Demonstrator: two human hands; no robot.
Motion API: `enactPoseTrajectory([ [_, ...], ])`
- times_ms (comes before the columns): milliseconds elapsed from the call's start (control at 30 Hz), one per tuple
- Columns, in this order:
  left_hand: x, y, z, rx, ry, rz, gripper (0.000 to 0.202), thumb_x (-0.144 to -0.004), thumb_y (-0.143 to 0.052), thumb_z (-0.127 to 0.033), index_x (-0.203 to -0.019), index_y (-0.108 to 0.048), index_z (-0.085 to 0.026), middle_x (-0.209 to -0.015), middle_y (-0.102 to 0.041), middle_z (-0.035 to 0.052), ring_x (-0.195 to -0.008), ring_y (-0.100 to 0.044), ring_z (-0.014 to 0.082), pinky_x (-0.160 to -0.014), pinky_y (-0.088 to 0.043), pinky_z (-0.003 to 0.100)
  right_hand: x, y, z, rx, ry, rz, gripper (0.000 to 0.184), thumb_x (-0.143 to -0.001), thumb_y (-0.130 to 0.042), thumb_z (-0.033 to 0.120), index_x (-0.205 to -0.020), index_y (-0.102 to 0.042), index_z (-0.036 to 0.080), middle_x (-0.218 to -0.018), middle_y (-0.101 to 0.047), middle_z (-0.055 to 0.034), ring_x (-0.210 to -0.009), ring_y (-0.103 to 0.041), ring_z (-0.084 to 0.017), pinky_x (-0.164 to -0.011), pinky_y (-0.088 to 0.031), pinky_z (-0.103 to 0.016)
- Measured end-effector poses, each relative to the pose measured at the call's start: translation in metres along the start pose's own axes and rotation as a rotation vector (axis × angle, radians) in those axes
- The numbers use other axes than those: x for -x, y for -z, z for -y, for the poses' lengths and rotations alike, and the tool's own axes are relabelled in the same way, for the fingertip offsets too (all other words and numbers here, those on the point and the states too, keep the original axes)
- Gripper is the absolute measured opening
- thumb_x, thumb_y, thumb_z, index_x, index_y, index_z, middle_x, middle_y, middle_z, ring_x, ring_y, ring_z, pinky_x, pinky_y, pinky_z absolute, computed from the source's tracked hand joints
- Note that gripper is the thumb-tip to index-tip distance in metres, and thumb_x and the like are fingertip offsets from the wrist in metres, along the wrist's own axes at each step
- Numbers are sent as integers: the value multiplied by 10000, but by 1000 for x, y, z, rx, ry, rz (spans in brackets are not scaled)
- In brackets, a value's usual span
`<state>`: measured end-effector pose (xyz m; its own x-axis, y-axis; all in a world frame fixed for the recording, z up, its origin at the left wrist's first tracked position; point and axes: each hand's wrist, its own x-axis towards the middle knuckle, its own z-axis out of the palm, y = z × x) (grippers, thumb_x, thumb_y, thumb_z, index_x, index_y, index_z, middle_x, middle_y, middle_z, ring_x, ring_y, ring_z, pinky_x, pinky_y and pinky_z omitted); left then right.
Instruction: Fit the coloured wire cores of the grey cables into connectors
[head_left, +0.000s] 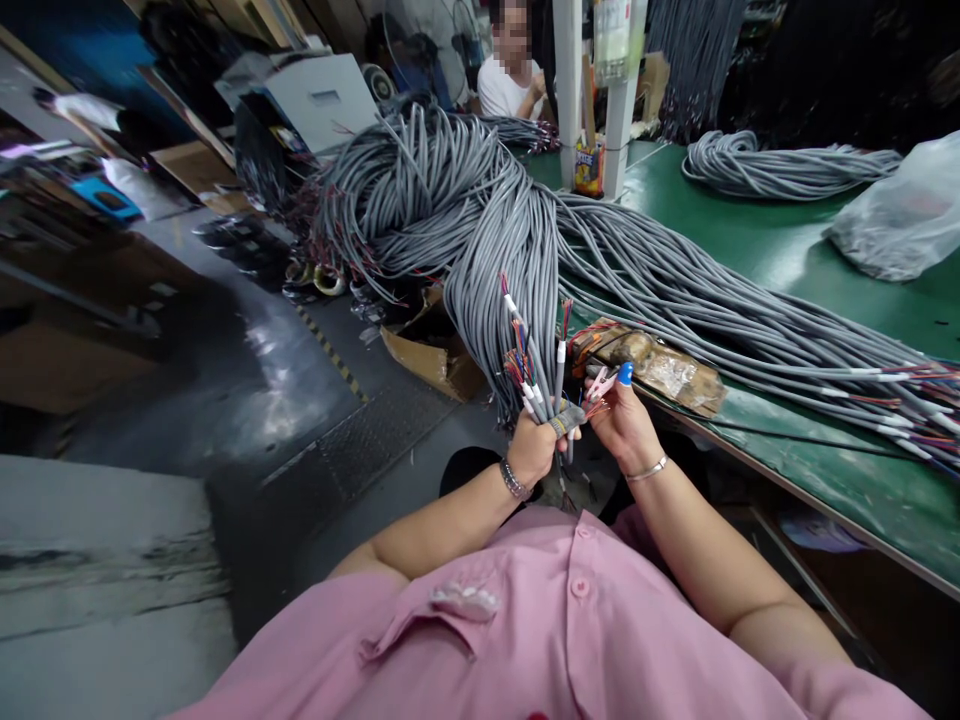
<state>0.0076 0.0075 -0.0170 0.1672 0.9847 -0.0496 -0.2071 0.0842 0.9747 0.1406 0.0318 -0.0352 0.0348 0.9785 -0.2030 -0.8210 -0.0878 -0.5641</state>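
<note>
My left hand [534, 445] is closed around a bunch of grey cable ends [541, 370] that stand upright, with coloured wires fanning out of their stripped tips. My right hand [622, 415] is right beside it, fingers pinched on thin wire ends [600, 385] from the same bunch; one fingertip wears a blue cover. Both hands hover just off the near edge of the green table [787, 250]. The cables run up into a large grey cable heap [450, 200].
A taped brown block [660, 365] lies on the table edge by my right hand. More grey cables [780, 170] and a plastic bag [900, 210] sit at the far right. An open cardboard box [431, 350] is on the floor. Another person in white [514, 85] sits far back.
</note>
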Motion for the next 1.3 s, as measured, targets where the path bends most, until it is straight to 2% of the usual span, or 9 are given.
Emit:
enactPoseTrajectory([
  [200,-1,2,3,-29,-18,-11,258,-701,-718,-372,-651,-645,-130,-536,-599,7,-383,-422,53,-382,-286,201,1,-3,0,-24,5,-56,335,-756,-714,509,-749,-673,177,-673,-690,-17,-554,-573,-116,-563,-494,-250],
  [400,1,1,6,-9,-9,-24,284,-691,-725,-399,-654,-640,-131,-540,-602,2,-387,-430,53,-377,-293,193,3,-1,-1,-24,9,-20,352,-728,-733,523,-773,-673,179,-694,-689,-8,-565,-577,-114,-560,-499,-244],
  [567,2,-2,9,26,-55,-23,296,-704,-720,-395,-614,-605,-137,-539,-596,-5,-395,-439,49,-385,-311,186,5,-1,0,-40,-2,2,377,-727,-727,541,-816,-681,177,-700,-685,-7,-574,-578,-112,-558,-505,-235],
  [833,4,0,12,30,-83,15,294,-715,-719,-388,-617,-600,-138,-535,-588,-11,-396,-433,47,-395,-314,189,9,1,2,16,-52,19,396,-741,-679,591,-761,-653,196,-796,-704,-29,-604,-592,-132,-551,-496,-267],
  [1067,11,4,9,32,-92,-30,250,-710,-729,-377,-696,-646,-141,-556,-608,-12,-385,-425,47,-388,-321,193,10,6,8,54,8,70,337,-776,-685,520,-843,-683,190,-798,-690,-16,-648,-600,-112,-563,-482,-223],
  [1300,9,-3,4,-1,-98,-53,262,-722,-722,-358,-637,-598,-144,-552,-595,-15,-393,-441,50,-376,-337,186,13,4,7,75,-4,85,332,-780,-682,519,-808,-682,188,-786,-701,-20,-626,-600,-112,-563,-495,-228],
])
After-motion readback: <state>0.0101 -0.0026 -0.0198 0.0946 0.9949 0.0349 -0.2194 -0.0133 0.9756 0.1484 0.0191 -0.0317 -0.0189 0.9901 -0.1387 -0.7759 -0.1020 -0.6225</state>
